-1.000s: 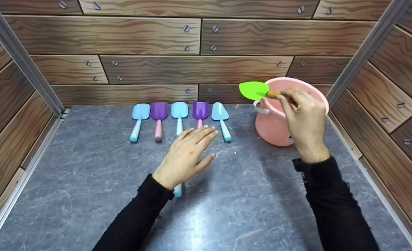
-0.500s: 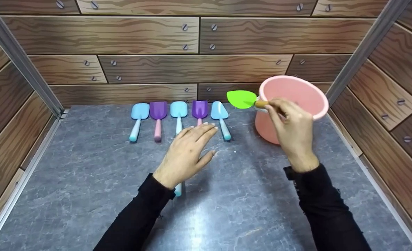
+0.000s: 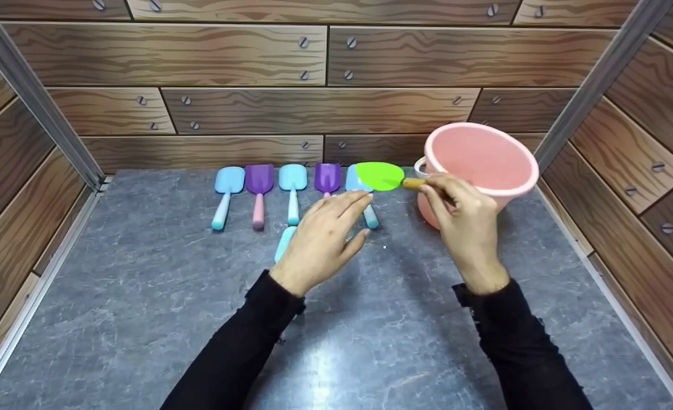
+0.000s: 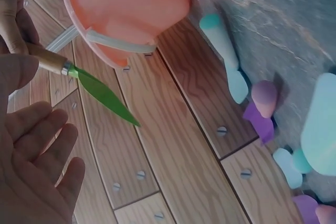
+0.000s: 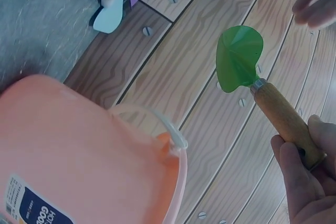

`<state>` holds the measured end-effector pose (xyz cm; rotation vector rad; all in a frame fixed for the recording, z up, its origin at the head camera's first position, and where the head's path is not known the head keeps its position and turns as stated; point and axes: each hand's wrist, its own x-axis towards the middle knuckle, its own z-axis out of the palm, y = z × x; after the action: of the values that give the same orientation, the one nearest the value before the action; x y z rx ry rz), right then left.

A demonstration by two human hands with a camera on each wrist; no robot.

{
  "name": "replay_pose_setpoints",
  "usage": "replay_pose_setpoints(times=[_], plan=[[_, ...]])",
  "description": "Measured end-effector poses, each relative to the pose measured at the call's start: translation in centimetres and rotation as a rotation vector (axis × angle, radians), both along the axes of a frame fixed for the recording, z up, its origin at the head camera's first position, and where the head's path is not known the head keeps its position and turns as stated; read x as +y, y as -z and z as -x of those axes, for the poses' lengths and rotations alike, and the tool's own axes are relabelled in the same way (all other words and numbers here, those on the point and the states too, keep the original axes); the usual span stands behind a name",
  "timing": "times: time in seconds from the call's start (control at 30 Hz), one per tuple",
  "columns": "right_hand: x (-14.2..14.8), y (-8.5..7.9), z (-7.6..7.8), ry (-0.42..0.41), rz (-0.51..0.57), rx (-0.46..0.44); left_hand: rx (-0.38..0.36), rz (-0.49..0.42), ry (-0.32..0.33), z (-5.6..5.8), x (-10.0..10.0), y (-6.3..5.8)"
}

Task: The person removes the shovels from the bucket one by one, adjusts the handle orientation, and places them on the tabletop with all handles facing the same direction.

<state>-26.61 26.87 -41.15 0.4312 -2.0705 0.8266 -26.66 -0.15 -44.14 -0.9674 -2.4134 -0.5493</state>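
Note:
My right hand (image 3: 467, 228) pinches a small garden trowel by its wooden handle (image 5: 283, 114), above the table beside the pink bucket (image 3: 520, 191). The trowel's bright green blade (image 3: 381, 176) points left. My left hand (image 3: 325, 239) hovers left of it with fingers extended, holding nothing. Partly hidden under that hand is a light blue item (image 3: 284, 242). Behind it stands a row of toy shovels: a blue shovel (image 3: 229, 179), a purple shovel (image 3: 259, 179), another blue shovel (image 3: 293, 177), a second purple shovel (image 3: 327, 177), and a pointed blue trowel (image 3: 370, 216), partly covered by the green blade.
Wood-patterned walls (image 3: 245, 54) enclose the back and both sides of the grey marbled tabletop (image 3: 131, 296). The bucket stands close to the right back corner, its pale handle (image 5: 170, 129) hanging at the rim.
My right hand has carried the green trowel left and down, away from over the bucket. My left hand has shifted slightly right, uncovering part of the light blue item.

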Motion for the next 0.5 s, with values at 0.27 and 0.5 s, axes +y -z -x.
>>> replay_pose_setpoints(times=[0.27,0.5], plan=[[-1.1,0.5,-0.6,-0.036,-0.014,-0.022,0.014,-0.058,0.033,1.0,2.3,-0.6],[-2.2,1.1,-1.0,-0.102,-0.019,-0.008,-0.029,-0.061,-0.052,1.4,3.8,-0.7]])
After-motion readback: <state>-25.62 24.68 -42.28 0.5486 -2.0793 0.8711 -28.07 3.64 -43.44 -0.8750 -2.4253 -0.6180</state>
